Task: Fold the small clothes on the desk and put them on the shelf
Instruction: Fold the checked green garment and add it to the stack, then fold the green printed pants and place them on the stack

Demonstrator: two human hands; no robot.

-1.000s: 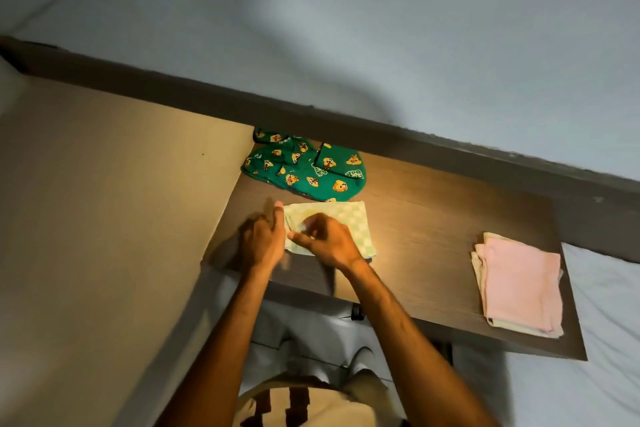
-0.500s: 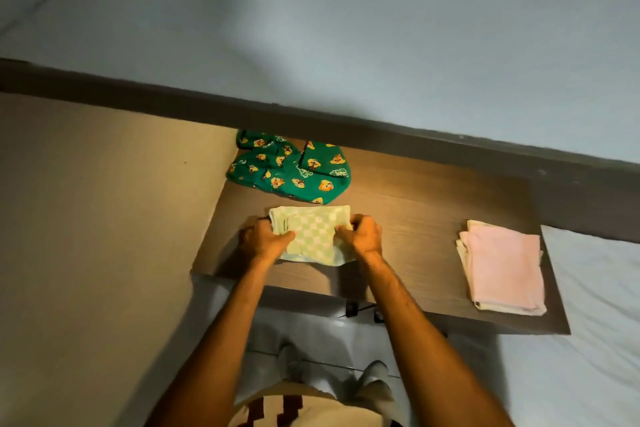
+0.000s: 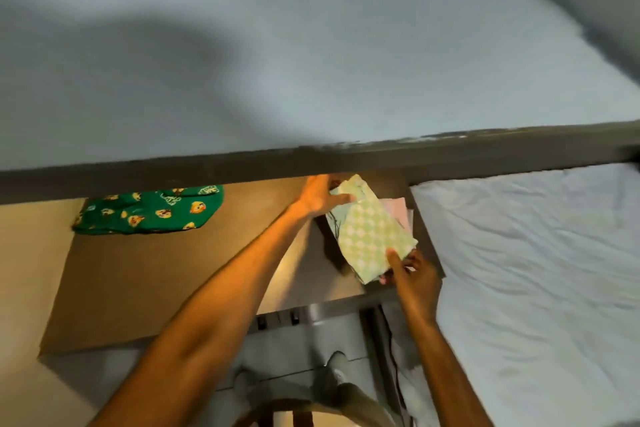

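A folded light-green checked cloth (image 3: 372,236) lies over the pink folded pile (image 3: 398,210) at the right end of the brown desk (image 3: 173,270). My left hand (image 3: 320,198) grips its far edge, and my right hand (image 3: 412,274) pinches its near corner. Most of the pink pile is hidden under the checked cloth. A green garment with yellow cartoon prints (image 3: 145,210) lies unfolded at the desk's far left, partly hidden by the grey bed rail (image 3: 450,156).
A light-blue upper mattress (image 3: 311,45) fills the top of the view. A white rumpled sheet (image 3: 536,270) lies to the right of the desk. A beige wall panel (image 3: 20,253) stands on the left. My legs and feet (image 3: 332,378) show below the desk.
Both hands lifted the checked cloth from the desk's middle and carried it right onto the pink pile. The view swung right and up.
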